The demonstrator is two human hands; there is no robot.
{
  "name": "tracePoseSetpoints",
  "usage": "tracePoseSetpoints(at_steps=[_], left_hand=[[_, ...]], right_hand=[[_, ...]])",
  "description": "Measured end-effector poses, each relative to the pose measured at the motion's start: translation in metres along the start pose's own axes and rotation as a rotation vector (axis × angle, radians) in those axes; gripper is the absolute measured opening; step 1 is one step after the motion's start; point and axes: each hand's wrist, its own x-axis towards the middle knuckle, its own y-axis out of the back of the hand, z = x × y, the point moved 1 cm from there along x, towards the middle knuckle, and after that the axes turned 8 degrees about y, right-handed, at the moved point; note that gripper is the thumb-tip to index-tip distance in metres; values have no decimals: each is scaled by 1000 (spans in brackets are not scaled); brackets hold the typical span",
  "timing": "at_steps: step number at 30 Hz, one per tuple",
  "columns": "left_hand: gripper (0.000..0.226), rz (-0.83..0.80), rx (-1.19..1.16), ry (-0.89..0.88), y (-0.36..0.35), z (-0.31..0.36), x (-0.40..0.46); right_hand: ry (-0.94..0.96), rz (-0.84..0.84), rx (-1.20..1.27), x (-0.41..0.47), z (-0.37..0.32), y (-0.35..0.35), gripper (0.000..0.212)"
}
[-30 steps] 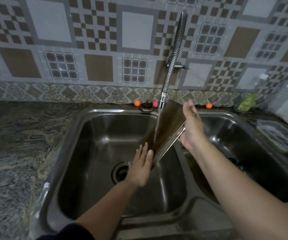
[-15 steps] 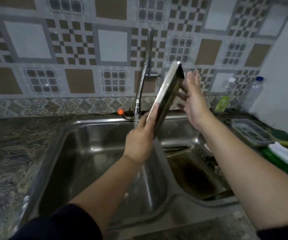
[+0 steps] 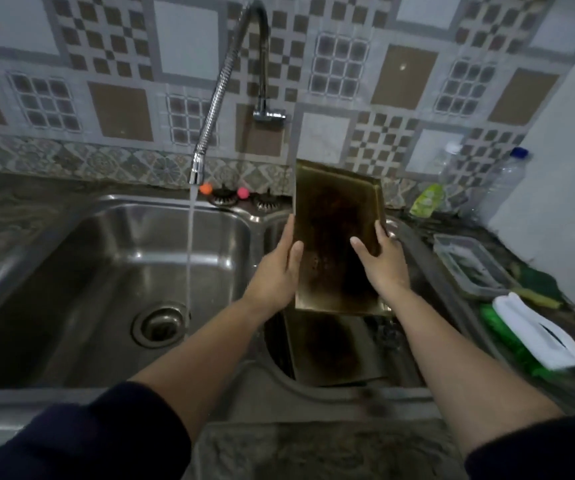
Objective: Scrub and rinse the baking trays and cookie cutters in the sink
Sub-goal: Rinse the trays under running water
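Baking tray [image 3: 334,233] sits just right of centre frame, held up over the right sink basin [image 3: 414,382]; I see a dark, burnt-brown inner face with a brassy rim. My left hand [image 3: 277,268] grips its left edge, thumb over the front, and my right hand [image 3: 381,261] grips the right edge the same way. Below it a second stained tray [image 3: 331,344] lies in that basin. Left of centre, the faucet [image 3: 215,105] runs a thin stream into the left basin [image 3: 81,271]. At the right edge I see a clear container [image 3: 469,268], bottles [image 3: 500,185] and a white-and-green brush [image 3: 528,334].
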Motion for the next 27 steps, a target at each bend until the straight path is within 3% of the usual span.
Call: tracePoseSetpoints(at_steps=[2,4,6,16,27], left_hand=[[52,-10,231,116,-2,-24,3],[61,-101,617,322,-3,-45,1],[72,-204,840,463,-5,-61,-5],[76,-165,1092,463,-14,-77,-13],[76,-166,1069,465,-15,-81,-14]], right_hand=[[-50,-81,-87,-6,23,1,80],[-90,-166,-189,-11,46,1,88],[-139,-252,-257,-17,67,-3,95],[-233,-523,-437,-37,95,-47,104],[-262,-608,-569,-41,93,-58,85]])
